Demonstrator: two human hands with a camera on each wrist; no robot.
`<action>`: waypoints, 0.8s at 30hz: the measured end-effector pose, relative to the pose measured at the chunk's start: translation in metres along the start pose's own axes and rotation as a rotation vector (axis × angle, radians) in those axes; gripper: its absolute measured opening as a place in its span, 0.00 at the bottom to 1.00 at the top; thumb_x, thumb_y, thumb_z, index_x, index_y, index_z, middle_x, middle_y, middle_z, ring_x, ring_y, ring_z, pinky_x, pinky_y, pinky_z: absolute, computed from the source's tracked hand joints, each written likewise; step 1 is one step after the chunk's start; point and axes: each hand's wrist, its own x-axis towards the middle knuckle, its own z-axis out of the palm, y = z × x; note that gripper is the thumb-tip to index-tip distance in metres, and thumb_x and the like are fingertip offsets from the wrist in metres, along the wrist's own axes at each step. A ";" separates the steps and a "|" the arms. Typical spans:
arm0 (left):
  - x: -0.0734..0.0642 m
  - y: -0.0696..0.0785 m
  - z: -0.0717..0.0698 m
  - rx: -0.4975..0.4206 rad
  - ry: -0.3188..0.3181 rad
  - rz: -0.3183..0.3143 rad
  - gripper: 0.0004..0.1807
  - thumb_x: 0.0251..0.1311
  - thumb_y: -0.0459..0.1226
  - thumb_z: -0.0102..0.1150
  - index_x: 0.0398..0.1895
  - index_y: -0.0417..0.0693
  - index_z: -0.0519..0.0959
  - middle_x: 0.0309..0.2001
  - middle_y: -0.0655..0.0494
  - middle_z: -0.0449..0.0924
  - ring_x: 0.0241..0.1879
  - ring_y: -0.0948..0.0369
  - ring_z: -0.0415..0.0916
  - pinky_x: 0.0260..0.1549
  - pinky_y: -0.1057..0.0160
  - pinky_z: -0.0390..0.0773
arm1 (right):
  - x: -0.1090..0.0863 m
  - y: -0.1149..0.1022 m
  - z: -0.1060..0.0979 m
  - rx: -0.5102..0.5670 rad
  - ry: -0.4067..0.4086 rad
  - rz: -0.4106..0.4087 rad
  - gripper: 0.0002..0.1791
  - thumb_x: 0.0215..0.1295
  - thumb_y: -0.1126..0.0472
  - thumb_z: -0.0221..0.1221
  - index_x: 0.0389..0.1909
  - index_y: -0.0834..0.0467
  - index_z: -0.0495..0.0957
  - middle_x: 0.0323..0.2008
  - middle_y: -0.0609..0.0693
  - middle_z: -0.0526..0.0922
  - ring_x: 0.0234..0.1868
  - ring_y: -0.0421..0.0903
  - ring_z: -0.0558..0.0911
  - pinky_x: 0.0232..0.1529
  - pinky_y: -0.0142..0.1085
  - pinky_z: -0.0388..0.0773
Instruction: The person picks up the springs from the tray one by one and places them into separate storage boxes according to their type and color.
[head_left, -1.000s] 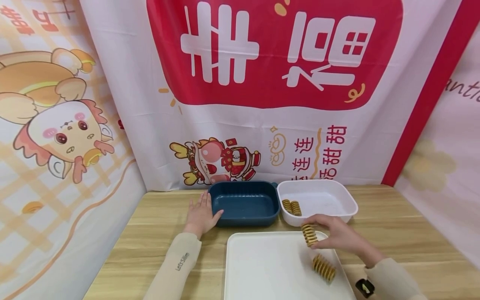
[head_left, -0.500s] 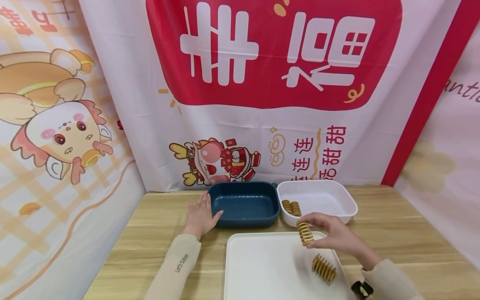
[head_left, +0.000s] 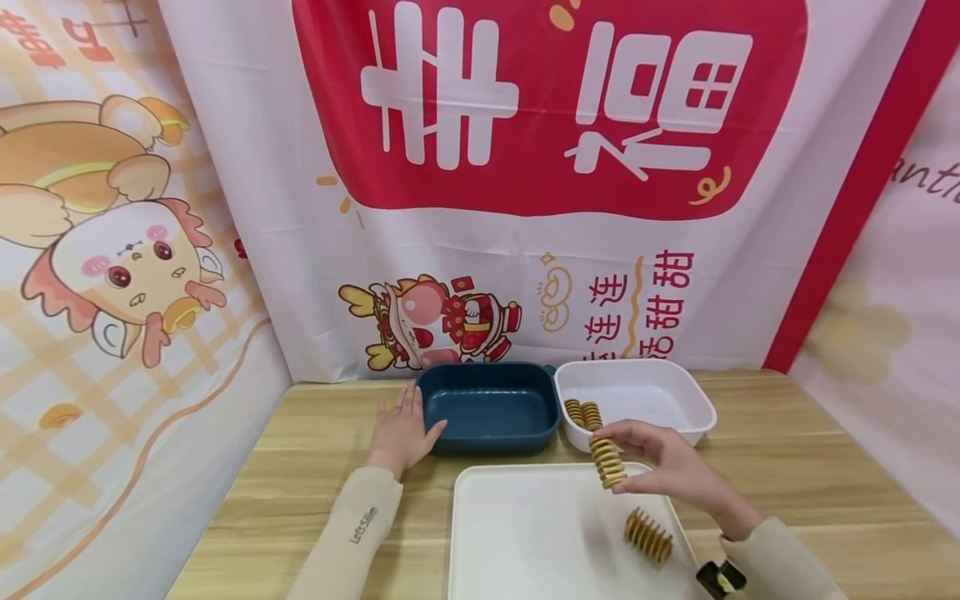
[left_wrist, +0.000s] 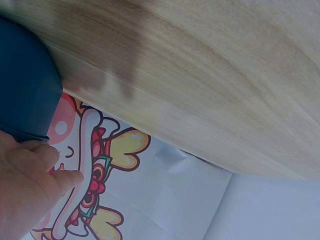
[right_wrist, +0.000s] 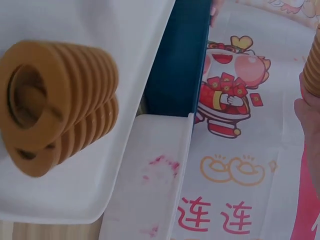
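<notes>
In the head view my right hand [head_left: 671, 468] pinches a yellow-brown coil spring [head_left: 607, 463] between thumb and fingers, just above the far right part of a white tray [head_left: 525, 533]. That spring [right_wrist: 313, 67] shows at the right edge of the right wrist view. Below the hand, more coil spring [head_left: 648, 537] lies on the tray; the right wrist view shows two ringed tubes [right_wrist: 60, 100] there, one against the other. My left hand [head_left: 401, 432] rests with extended fingers against the left side of a dark blue container [head_left: 487, 442].
A white container [head_left: 675, 404] adjoins the blue one on the right and holds two springs [head_left: 583, 414] in its left corner. Both stand at the back of the wooden table [head_left: 300, 500], before a printed cloth [head_left: 300, 250]. A black watch [head_left: 722, 577] is on the right wrist.
My right hand has shifted slightly left with the spring still pinched. My left hand, the containers and the spring on the tray stay in place.
</notes>
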 end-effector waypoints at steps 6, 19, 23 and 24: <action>0.001 0.000 0.001 -0.011 0.018 0.007 0.43 0.68 0.57 0.42 0.69 0.28 0.56 0.71 0.37 0.52 0.71 0.45 0.50 0.64 0.37 0.47 | 0.002 -0.008 0.002 0.053 0.001 -0.078 0.30 0.49 0.76 0.67 0.56 0.70 0.71 0.54 0.58 0.77 0.58 0.38 0.74 0.57 0.30 0.69; 0.005 -0.003 0.008 -0.013 0.023 0.002 0.44 0.67 0.58 0.43 0.69 0.28 0.55 0.72 0.36 0.51 0.71 0.45 0.50 0.65 0.37 0.46 | 0.006 -0.018 0.004 0.136 -0.003 -0.085 0.31 0.46 0.79 0.68 0.55 0.70 0.71 0.55 0.53 0.78 0.57 0.43 0.76 0.55 0.34 0.72; 0.006 -0.003 0.007 -0.002 0.003 -0.004 0.45 0.67 0.59 0.41 0.70 0.29 0.55 0.72 0.37 0.50 0.71 0.45 0.49 0.64 0.37 0.46 | 0.007 -0.022 0.004 0.161 -0.003 -0.106 0.31 0.46 0.81 0.66 0.55 0.72 0.70 0.55 0.51 0.78 0.55 0.43 0.77 0.54 0.34 0.74; 0.006 -0.003 0.007 -0.003 0.000 -0.005 0.45 0.67 0.59 0.41 0.70 0.29 0.55 0.72 0.37 0.50 0.71 0.45 0.49 0.64 0.37 0.46 | 0.007 -0.023 0.004 0.169 -0.004 -0.108 0.31 0.46 0.81 0.66 0.55 0.71 0.70 0.55 0.51 0.78 0.55 0.44 0.77 0.54 0.35 0.74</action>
